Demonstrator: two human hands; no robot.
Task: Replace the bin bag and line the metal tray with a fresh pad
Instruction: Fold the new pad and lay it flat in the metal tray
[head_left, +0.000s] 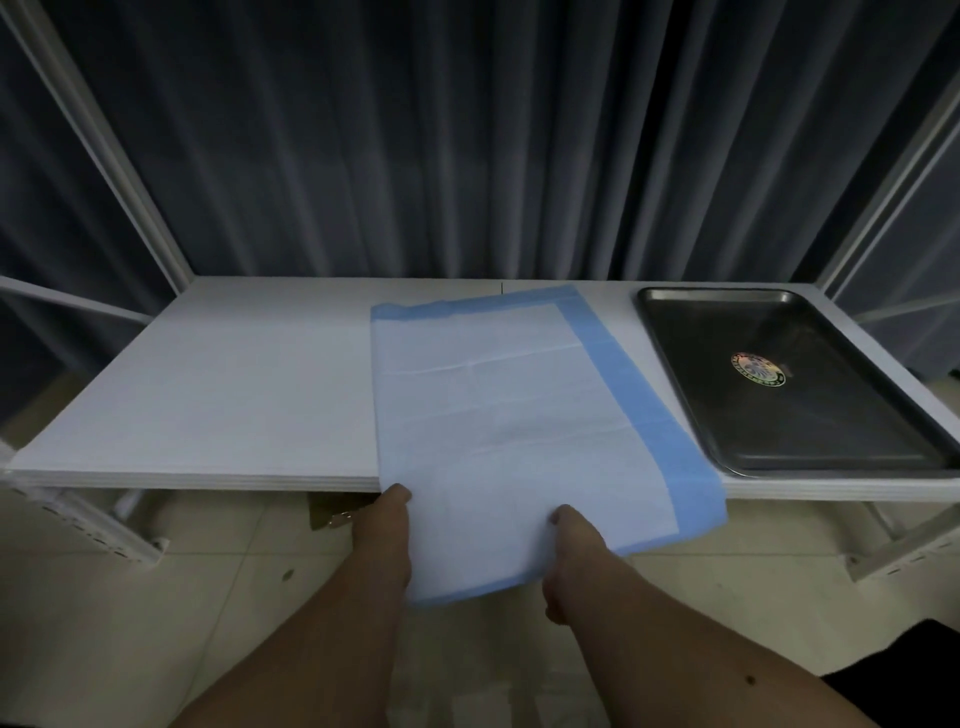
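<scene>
Both hands pinch near edge of blue-bordered pad (498, 415): left hand (387, 525), right hand (571, 545). Bare metal tray (675, 322) lies rightward, nearer right hand, long axes roughly parallel.

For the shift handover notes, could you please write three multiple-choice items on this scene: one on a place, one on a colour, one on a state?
1. Where does the metal tray sit on the white table?
A. at its left end
B. at its right end
C. on the floor beneath it

2. What colour is the border of the pad?
A. blue
B. red
C. green

3. What is the state of the tray?
A. lined with the pad
B. turned upside down
C. unlined, showing only a round sticker

Answers: 1 B, the tray lies to the right of the pad. 2 A, a blue band runs along the pad's edges. 3 C, the pad lies beside the tray, its near edge overhanging the table, in the grip of the left hand and the right hand.
</scene>
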